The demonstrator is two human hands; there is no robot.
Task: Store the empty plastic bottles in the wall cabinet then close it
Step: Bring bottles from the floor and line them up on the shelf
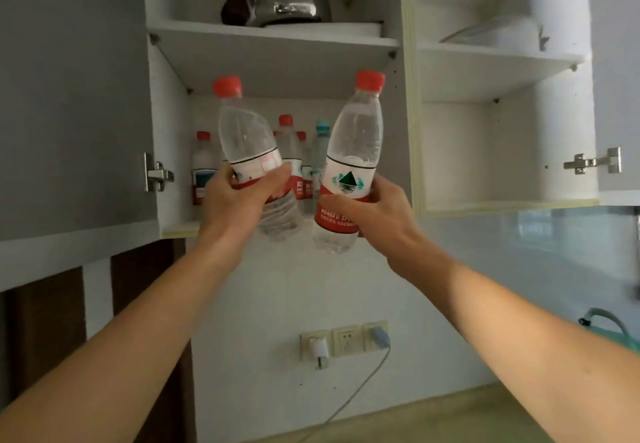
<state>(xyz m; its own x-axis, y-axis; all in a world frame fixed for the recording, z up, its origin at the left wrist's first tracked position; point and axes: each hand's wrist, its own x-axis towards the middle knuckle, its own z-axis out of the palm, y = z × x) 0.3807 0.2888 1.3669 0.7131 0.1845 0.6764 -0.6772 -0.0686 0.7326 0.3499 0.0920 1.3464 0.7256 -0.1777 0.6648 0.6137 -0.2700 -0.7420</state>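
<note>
Bottles in both grips: my left hand (pixel 239 196) wraps one empty bottle (pixel 247 141), my right hand (pixel 375 212) another (pixel 349 172), mid-frame before the open wall cabinet (pixel 277 58). Next, I judge, stand them beside the stored bottles (pixel 291 155) on the lower shelf.

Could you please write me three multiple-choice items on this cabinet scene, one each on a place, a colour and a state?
1. Where do the stored bottles stand?
A. lower shelf of the left compartment
B. upper shelf
C. right compartment

2. What colour is the cap of the right hand's bottle?
A. blue
B. red
C. white

3. What is the left hand doing?
A. hanging empty
B. pushing the cabinet door
C. gripping a bottle

Key: 1 A, they stand under the kettle's shelf; 2 B, the cap is red; 3 C, the fingers wrap its label.
</note>
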